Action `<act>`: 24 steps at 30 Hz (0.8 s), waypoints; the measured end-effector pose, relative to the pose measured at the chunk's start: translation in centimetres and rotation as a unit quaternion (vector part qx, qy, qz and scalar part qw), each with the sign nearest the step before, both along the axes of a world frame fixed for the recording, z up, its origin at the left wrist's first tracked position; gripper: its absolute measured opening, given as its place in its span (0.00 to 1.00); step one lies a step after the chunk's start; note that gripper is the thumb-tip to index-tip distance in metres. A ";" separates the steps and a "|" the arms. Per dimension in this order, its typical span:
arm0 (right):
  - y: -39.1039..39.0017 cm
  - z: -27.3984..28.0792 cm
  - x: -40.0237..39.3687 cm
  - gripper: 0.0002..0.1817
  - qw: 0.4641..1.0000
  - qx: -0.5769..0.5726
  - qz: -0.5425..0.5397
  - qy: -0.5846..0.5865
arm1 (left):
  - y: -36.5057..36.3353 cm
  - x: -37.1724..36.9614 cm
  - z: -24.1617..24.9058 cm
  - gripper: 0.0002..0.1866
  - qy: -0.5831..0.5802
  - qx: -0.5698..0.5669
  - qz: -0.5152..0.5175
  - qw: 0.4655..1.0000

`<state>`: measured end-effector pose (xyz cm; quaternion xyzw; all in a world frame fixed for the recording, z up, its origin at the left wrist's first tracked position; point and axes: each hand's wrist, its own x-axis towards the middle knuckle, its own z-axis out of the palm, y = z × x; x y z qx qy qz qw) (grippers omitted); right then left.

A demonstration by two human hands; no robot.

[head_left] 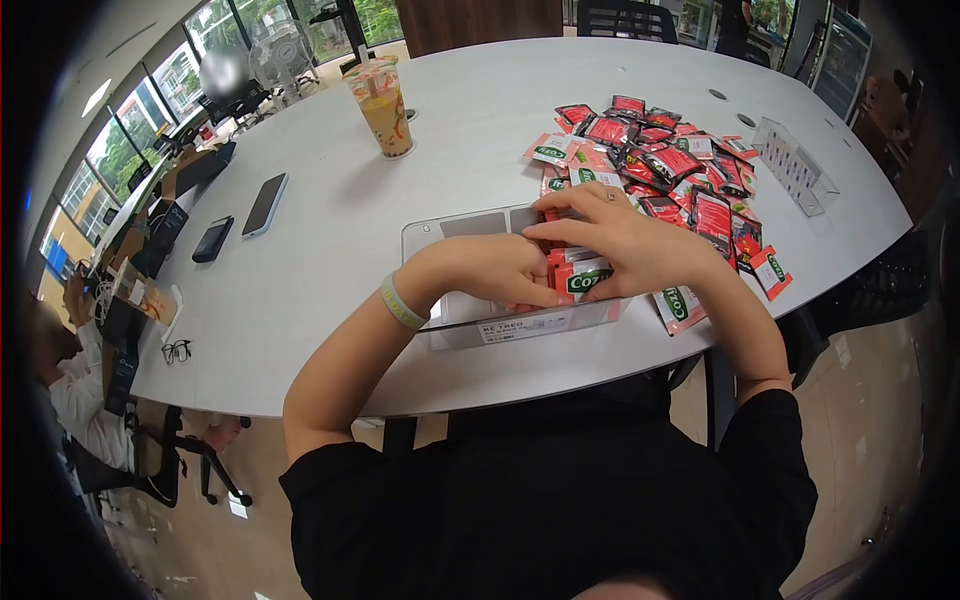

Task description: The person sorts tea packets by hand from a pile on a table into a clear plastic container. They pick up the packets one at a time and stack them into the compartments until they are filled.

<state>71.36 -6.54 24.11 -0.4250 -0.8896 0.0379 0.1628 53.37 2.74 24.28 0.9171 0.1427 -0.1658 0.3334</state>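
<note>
One phone [265,206], one cup [385,115] on worktop [250,325]; one clear tray [525,328], label "KE THEO". Left hand [505,272] curled inside, grip can't tell; red "COZ…" packets [580,281] there, right hand [618,235] fingers spread over them. Pile [668,165] right, overlapping, uncountable.

Sachets [580,279] in the tray [452,232] are touched by the left hand [512,268] and the right hand [628,240]; others are heaped on the table [300,320], where a cup [383,112] and phone [265,205] are set.
</note>
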 end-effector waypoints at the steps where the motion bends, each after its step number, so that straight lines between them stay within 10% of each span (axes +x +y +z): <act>1: 0.0 -0.2 -0.1 0.44 1.000 0.018 -0.014 -0.011 | 0.1 0.0 -0.2 0.25 -0.001 0.000 0.002 1.000; 15: -0.6 1.4 -2.9 0.59 0.975 -0.026 -0.157 -0.155 | 0.7 0.8 -1.9 0.13 -0.109 0.030 -0.020 0.993; 24: 0.7 0.4 -0.6 0.61 0.988 0.039 -0.056 -0.136 | 1.6 2.6 -3.1 0.14 -0.122 0.168 -0.055 0.977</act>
